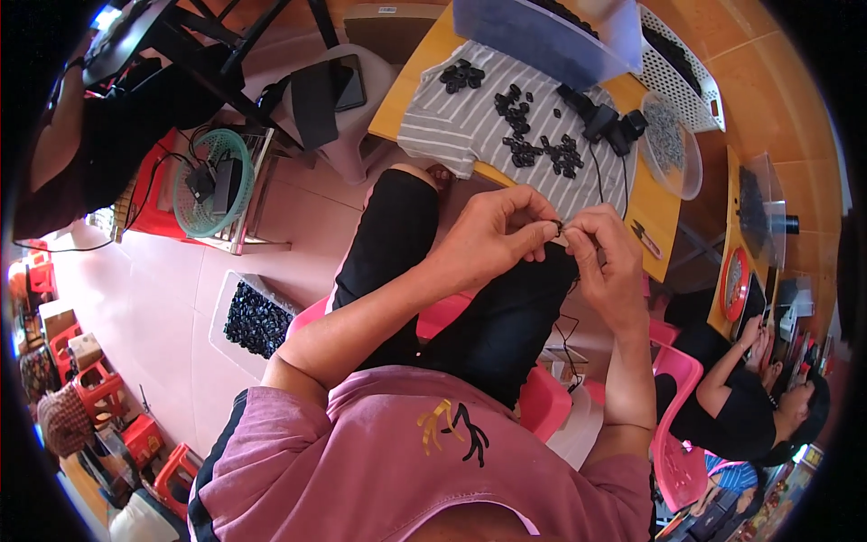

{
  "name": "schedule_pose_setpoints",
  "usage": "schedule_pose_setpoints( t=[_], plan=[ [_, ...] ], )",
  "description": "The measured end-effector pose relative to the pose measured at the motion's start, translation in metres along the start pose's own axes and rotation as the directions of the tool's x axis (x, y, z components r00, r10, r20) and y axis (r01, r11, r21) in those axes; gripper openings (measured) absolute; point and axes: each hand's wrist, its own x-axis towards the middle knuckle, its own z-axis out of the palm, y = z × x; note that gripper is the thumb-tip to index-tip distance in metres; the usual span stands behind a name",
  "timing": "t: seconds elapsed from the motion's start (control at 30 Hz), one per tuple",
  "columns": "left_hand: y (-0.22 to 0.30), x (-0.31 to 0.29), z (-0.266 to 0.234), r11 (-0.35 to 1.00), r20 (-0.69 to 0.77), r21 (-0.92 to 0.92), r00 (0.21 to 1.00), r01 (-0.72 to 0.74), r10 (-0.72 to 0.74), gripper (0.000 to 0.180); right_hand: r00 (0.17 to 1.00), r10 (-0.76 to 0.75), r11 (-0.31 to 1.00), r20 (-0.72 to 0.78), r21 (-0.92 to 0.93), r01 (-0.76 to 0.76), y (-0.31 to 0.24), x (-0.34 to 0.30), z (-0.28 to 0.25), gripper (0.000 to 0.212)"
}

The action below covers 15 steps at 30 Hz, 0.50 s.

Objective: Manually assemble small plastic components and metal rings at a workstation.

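Observation:
Above my lap, my left hand (499,230) pinches a small black part (557,226) between thumb and forefinger. My right hand (603,257) meets it there, thumb and forefinger pressed together at the part's right side. Whatever the right fingertips grip is too small to make out. Just beyond, a grey striped cloth (433,117) covers much of the wooden table. Loose piles of small black plastic parts (519,154) lie on it. A clear round tub of small metallic pieces (664,135) stands at the table's right side.
Black corded blocks (603,122) and a pink-handled tool (647,238) lie on the table. Behind are a blue-tinted bin (546,41) and a white perforated basket (713,104). A tub of black parts (256,321) sits on the floor at left. Another person (736,397) sits at right.

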Motion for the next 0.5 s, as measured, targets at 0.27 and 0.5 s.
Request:
schedule_pose_setpoints(
  t=[0.27, 0.5],
  plan=[
    [-0.012, 0.014, -0.008, 0.999, -0.029, 0.042, 1.000, 0.001, 0.000, 0.013, 0.988, 0.154, 0.979, 0.029, 0.131, -0.156, 0.014, 0.011, 0.014, 0.004],
    [-0.030, 0.030, -0.012, 0.999, -0.085, 0.029, 0.996, -0.036, 0.039, 0.011, 0.997, 0.077, 0.997, 0.005, 0.026, -0.077, 0.037, 0.021, 0.021, 0.005]
  ],
)
